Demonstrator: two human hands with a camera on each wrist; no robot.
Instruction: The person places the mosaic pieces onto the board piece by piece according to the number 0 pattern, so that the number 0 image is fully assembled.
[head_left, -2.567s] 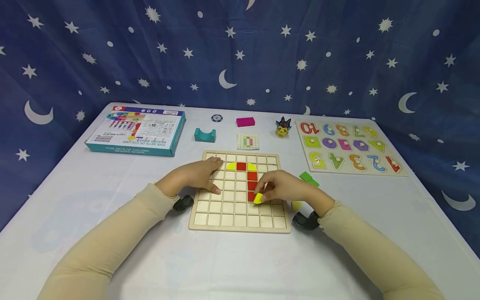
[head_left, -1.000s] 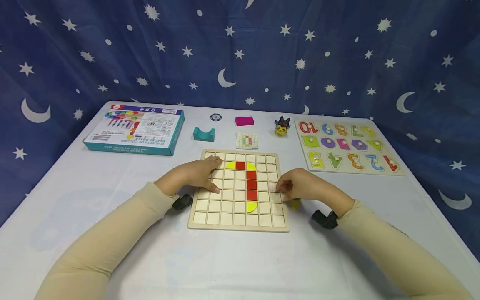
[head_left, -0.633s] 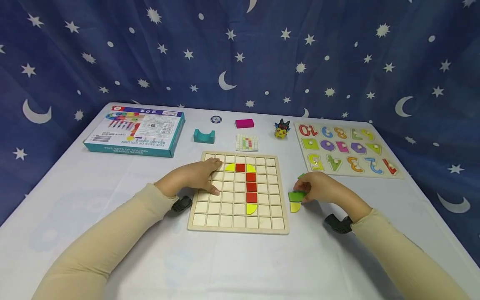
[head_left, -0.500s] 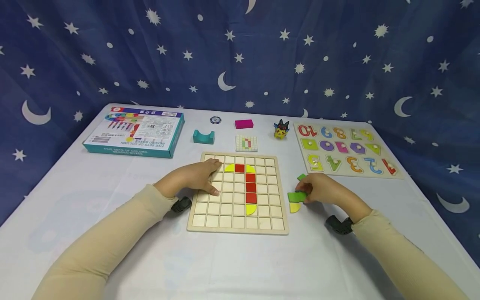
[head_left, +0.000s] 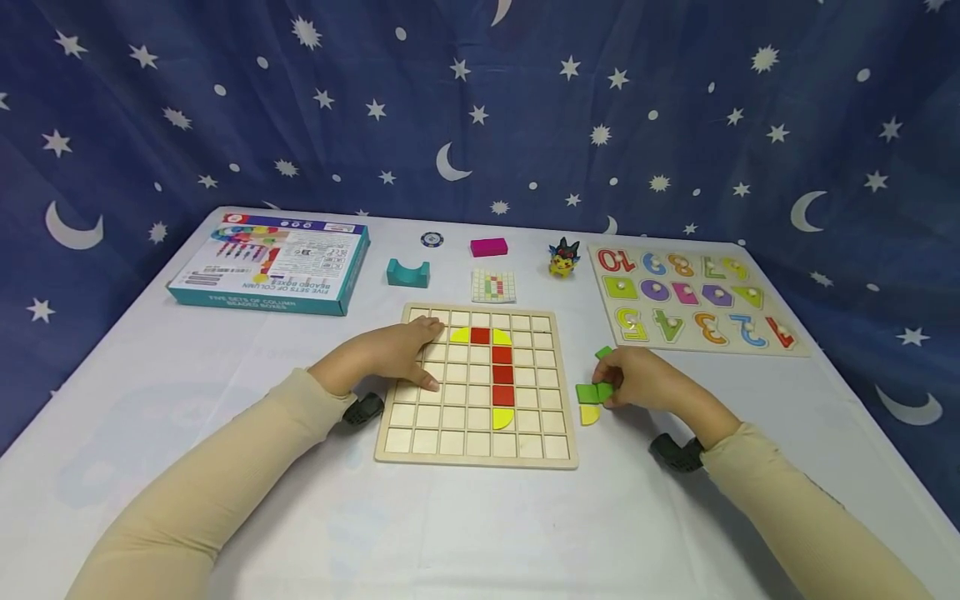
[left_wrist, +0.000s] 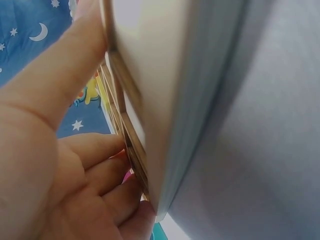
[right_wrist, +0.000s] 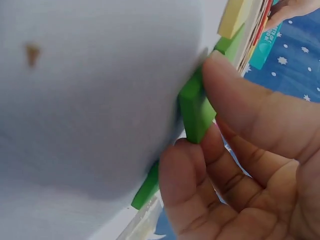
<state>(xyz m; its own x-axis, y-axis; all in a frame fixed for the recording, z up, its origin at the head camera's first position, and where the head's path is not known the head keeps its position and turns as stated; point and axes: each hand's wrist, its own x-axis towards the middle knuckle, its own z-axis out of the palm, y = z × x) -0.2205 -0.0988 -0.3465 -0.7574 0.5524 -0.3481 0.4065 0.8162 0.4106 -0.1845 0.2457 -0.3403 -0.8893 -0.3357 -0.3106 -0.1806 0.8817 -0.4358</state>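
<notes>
A teal bead-toy box (head_left: 272, 262) lies at the far left of the counter (head_left: 480, 533). The left hand (head_left: 390, 354) rests flat, fingers straight, on the left part of the wooden grid board (head_left: 477, 450), holding nothing. On the board, red squares (head_left: 502, 373) run down a column between yellow curved pieces (head_left: 502, 417). Beyond the board sit a teal arch block (head_left: 408, 272), a pattern card (head_left: 494, 285) and a pink block (head_left: 489, 247). Just right of the board, the right hand (head_left: 641, 379) pinches a green block (head_left: 594, 392) between thumb and fingers, low at the counter, with a yellow piece (head_left: 590, 414) right beside it. A number puzzle board (head_left: 693, 294) lies at the far right
</notes>
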